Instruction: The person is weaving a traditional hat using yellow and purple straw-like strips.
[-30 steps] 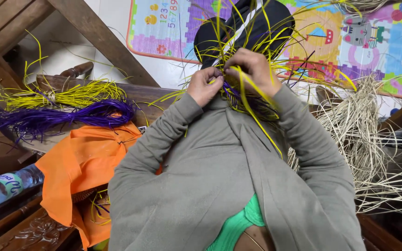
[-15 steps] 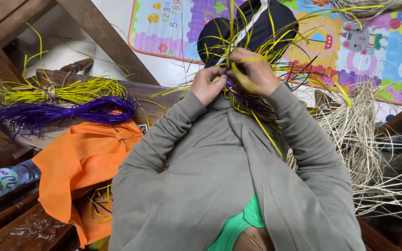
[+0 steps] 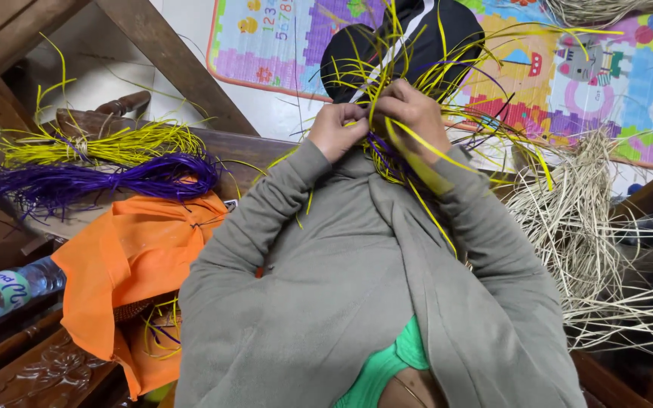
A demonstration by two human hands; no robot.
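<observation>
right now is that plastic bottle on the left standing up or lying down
Lying down. The plastic bottle rests on its side at the left edge, beside the orange cloth, its length running across the frame. Its cap is out of view.

Colourful foam play mat [image 3: 614, 83] on pale floor [image 3: 190, 23], dark carved wooden furniture [image 3: 47, 370] alongside

1. Both hands, left hand [image 3: 339, 130] and right hand [image 3: 416, 113], sit close together inside a tangle of yellow strands [image 3: 447, 72] that fan out on every side and crowd the way in.
2. To the left, bundles of yellow fibre [image 3: 107, 147] and purple fibre [image 3: 115, 177] lie across the wooden bench [image 3: 236, 143], with an orange cloth [image 3: 137, 264] just below them.
3. To the right, a loose heap of pale straw [image 3: 583, 227] blocks the side.
4. Ahead, beyond the strands, the colourful play mat [image 3: 606, 91] shows some bare surface.
5. A plastic bottle [image 3: 5, 291] lies at far left, well apart.
</observation>
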